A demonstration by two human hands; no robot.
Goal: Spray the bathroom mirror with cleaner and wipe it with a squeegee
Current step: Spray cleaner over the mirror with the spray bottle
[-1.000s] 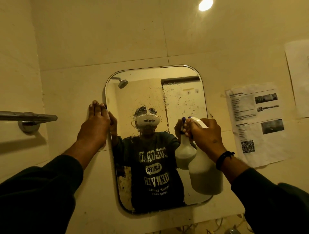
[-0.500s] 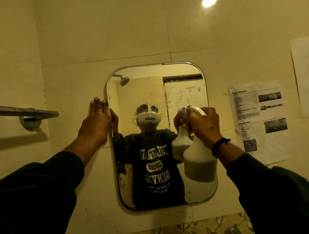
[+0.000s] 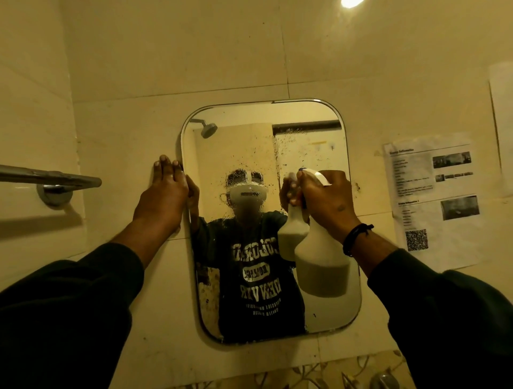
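Two hands up at the wall: left hand (image 3: 163, 194) lies flat w/ fingers straight against the tile, touching the left edge of the bathroom mirror (image 3: 244, 133); right hand (image 3: 329, 202) is wrapped round the head of a white spray bottle (image 3: 322, 266), nozzle aimed at the glass, close in front of its right half. Droplets speckle the mirror's upper-middle & upper-right area; the lower part looks drier, tho lighting is dim. No squeegee in view, so the wipe step looks not yet begun. Risks, as I judge: spraying this close could make the cleaner run in streaks & drip down onto the tile below; overspray to the right might wet the printed paper notice (image 3: 435, 202) stuck near the mirror; the braced left hand could smear the glass edge, or slip if the tile gets wet. Around: chrome towel bar (image 3: 50, 177) on the left wall, another paper sheet (image 3: 502, 116) at far right, ceiling light (image 3: 351, 2) above. Nothing blocks the glass except the bottle itself.
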